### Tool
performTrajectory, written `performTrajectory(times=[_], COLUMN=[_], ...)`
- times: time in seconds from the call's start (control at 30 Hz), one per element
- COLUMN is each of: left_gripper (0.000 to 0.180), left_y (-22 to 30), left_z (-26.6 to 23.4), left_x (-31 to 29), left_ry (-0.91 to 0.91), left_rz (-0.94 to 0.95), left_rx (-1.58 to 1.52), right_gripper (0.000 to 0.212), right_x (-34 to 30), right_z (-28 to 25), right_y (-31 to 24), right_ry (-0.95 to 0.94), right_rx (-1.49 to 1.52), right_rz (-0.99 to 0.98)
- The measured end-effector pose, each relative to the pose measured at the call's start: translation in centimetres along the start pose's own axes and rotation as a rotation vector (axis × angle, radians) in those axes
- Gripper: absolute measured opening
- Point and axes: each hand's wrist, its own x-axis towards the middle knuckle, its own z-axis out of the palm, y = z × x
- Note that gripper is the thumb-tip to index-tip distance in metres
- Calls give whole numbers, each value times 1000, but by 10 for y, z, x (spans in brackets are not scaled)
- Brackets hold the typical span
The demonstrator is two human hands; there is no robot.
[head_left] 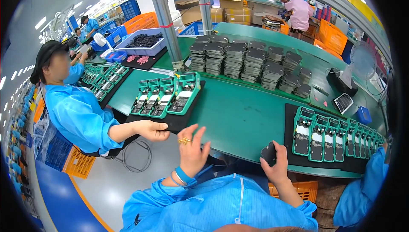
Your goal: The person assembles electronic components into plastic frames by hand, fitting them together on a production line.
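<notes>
My right hand (pixel 277 164) grips a small dark flat plate (pixel 269 153) at the bench's near edge. My left hand (pixel 192 151), with a ring and a blue wristband, is raised with its fingers apart and holds nothing. Just beyond it, a co-worker's hand (pixel 154 130) is at the near edge of a black mat (pixel 179 123). Several green-framed units (pixel 184 93) with exposed dark and silver insides lie in a row on that mat. More such green-framed units (pixel 317 138) sit on another black mat (pixel 290 125) to the right.
Tall stacks of dark flat plates (pixel 234 59) stand across the green bench (pixel 238 112). Metal posts (pixel 164 19) rise at its far side. A grey bin (pixel 140 42) of black parts is at the far left. A fan (pixel 363 59) stands far right; another blue sleeve (pixel 362 189) is at lower right.
</notes>
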Motion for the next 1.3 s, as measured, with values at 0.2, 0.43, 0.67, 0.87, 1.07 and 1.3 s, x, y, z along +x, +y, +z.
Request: performTrajectory(times=[0.2,0.43,0.67,0.87,1.07,1.3], left_gripper=[44,58,20,6,12,17], left_y=[-23,-40,-57,-64,-24,70], left_z=[5,19,37,36,49,93], left_x=[-11,8,3,10,23,10], left_ry=[-84,-242,-378,-405,-306,-241], left_rz=[45,166,418,417,512,630], left_rx=[66,324,547,495,268,2], right_gripper=[68,68,68,67,67,72], right_x=[0,-1,6,69,140,220], right_z=[0,4,-26,-87,-128,-122], right_y=[6,12,10,66,130,182], right_ry=[-4,17,-48,210,90,-141], right_rx=[19,-81,173,-192,-366,-502], right_rz=[-37,-131,-1,24,169,287])
